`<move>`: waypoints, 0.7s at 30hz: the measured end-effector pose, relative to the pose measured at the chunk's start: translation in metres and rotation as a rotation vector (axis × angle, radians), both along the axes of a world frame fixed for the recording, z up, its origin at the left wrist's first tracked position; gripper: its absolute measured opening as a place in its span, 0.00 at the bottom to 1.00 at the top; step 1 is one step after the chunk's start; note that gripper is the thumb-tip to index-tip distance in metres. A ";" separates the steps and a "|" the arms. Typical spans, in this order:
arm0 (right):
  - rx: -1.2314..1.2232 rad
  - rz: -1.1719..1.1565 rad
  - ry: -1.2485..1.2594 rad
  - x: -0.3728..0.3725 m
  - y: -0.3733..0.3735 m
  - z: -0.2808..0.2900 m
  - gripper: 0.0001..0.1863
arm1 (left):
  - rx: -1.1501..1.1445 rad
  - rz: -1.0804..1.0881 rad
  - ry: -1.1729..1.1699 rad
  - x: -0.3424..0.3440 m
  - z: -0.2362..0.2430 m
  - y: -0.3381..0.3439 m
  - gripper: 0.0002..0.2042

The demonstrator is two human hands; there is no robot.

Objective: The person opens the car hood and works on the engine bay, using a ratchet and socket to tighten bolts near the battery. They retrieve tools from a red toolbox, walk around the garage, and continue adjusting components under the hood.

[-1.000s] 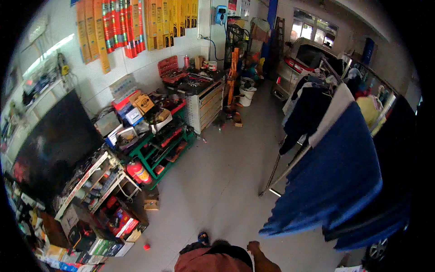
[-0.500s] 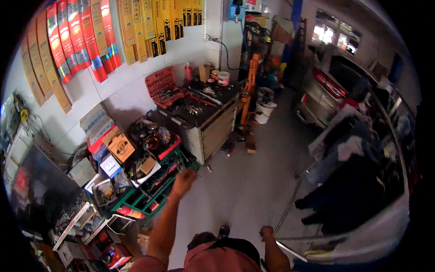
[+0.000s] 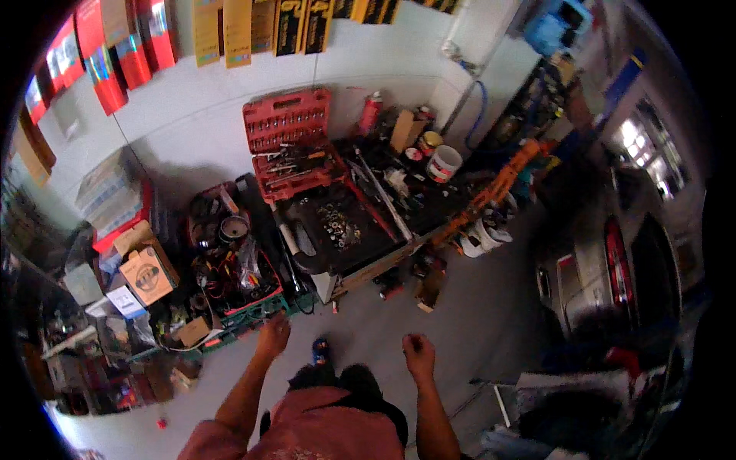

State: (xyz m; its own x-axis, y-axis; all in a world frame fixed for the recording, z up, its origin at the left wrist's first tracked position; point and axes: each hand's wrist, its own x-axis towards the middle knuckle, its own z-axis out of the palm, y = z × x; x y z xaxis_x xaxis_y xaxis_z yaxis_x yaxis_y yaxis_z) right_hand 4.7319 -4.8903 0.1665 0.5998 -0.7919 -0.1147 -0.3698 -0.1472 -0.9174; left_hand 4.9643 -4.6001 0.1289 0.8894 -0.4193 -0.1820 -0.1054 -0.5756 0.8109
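Left hand (image 3: 274, 336) is out in front of the body, just by the near edge of the green cart (image 3: 238, 320) in view; fingers curled, blurred, can't tell how far closed or whether anything is held. Right hand (image 3: 418, 354) is over the grey floor (image 3: 368, 326), loosely curled, grip contents can't be told either. Green cart stands ahead-left, red tray (image 3: 271, 288) of tools on top, orange-brown box (image 3: 148, 276) left of that. Tabletop (image 3: 360, 259) straight ahead, well apart from right hand: open red socket case (image 3: 287, 119) at back left, small metal parts (image 3: 337, 226) in front of it, white tub (image 3: 445, 164) at right
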 end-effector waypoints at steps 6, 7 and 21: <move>-0.244 0.389 -0.165 0.195 -0.110 0.074 0.11 | -0.274 0.217 -0.303 0.150 0.022 -0.169 0.08; -0.253 0.469 -0.162 0.231 -0.121 0.092 0.11 | -0.283 0.264 -0.273 0.163 0.011 -0.183 0.08; -1.150 1.252 -0.260 0.602 -0.084 0.060 0.08 | -0.086 0.533 -0.277 0.168 -0.031 -0.215 0.04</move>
State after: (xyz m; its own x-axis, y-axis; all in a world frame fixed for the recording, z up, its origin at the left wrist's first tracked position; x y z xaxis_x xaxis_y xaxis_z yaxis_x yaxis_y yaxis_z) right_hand 5.3341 -4.9741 0.2270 0.7787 0.5365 0.3253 0.6036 -0.7821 -0.1548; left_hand 5.1323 -4.8150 0.0976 0.9904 0.0940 0.1011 -0.0345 -0.5409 0.8404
